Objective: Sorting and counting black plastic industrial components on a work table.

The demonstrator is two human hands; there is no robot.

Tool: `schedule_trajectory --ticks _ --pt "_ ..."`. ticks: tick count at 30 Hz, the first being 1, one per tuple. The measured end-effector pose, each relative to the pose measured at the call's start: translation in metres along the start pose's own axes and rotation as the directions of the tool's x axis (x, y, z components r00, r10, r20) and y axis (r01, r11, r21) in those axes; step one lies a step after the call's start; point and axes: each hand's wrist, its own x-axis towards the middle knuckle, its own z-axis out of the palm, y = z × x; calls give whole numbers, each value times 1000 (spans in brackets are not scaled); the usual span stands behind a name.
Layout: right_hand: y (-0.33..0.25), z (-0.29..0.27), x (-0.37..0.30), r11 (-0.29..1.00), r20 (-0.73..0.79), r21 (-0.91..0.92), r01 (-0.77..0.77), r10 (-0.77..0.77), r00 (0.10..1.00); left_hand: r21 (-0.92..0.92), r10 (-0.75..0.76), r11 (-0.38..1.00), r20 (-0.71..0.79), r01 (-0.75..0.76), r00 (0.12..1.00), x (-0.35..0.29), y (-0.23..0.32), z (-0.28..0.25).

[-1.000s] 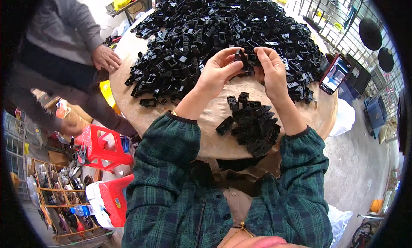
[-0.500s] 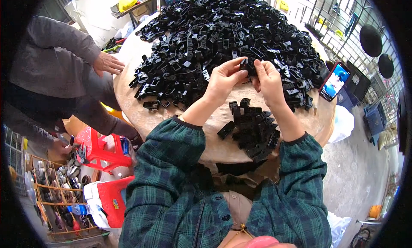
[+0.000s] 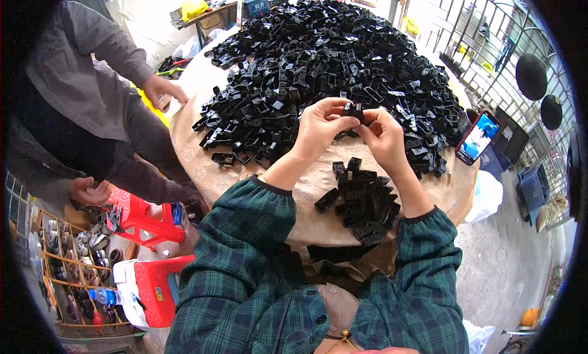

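Between my two hands, above the near side of the table, is a small black plastic part (image 3: 353, 111). My left hand (image 3: 320, 128) pinches it from the left, and my right hand (image 3: 384, 135) grips its right side with thumb and fingers. Whether it is one piece or two joined pieces I cannot tell. Just beyond my hands rises a big heap of similar black plastic parts (image 3: 318, 60). Closer to me, below my right hand, lies a smaller pile of black parts (image 3: 361, 201).
The round table (image 3: 202, 118) has a pale cover. A phone (image 3: 479, 137) with a lit screen leans at its right edge. A person (image 3: 92, 97) stands at the left, one hand by the table edge. Red stools (image 3: 147, 219) and a shoe rack (image 3: 76, 268) are lower left.
The black part is turned and held closer between both hands, which appear slightly lower. The other person's near-table hand has shifted and their lower hand has opened out. The whole view has tilted a little.
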Motion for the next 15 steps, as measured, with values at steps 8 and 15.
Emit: schedule_trajectory --ticks 8,15 --pt "-2 0 -4 900 30 -367 236 -242 970 506 167 855 -54 -117 985 -13 -3 14" --pt "1 -11 2 982 -39 -155 107 -114 993 222 96 971 -27 -87 995 -9 -1 9"
